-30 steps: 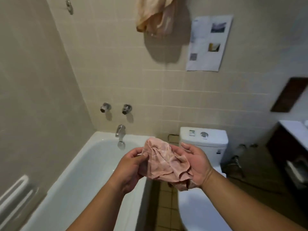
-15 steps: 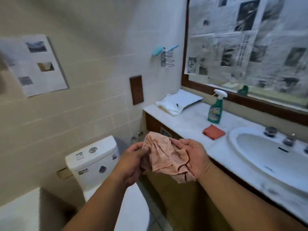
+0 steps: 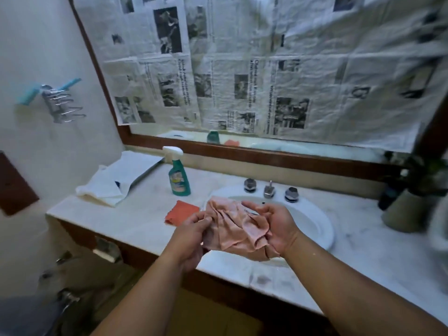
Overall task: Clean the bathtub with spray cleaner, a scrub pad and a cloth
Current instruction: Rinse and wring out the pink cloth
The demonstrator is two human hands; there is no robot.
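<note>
The left hand (image 3: pixel 191 235) pinches one bunched edge of a pink cloth (image 3: pixel 235 226) between thumb and fingertips. The right hand (image 3: pixel 276 226) carries the rest on an upturned palm, its fingers loosely bent rather than closed on the fabric. The cloth hangs crumpled between the hands, just above the front rim of the washbasin (image 3: pixel 324 229). Left of the washbasin, on the marble table (image 3: pixel 135 214), an orange scrub pad (image 3: pixel 181 212) lies flat. A green spray bottle (image 3: pixel 179 174) with a white trigger stands upright behind it, and both are apart from the hands. Further left of the washbasin lies a folded white towel (image 3: pixel 114 180). The bathtub is out of view, so the step in hand looks like sorting out the cloth at the table, not cleaning. It cannot be told whether spraying and scrubbing are already done. If they are not, the next move calls for gathering the cloth into one hand so the other can reach left for the bottle or pad. The bottle's label shows colour patches but no readable brand. Behind the washbasin, the newspaper (image 3: pixel 266 69) taped over the mirror carries headlines and photos too blurred to read.
</note>
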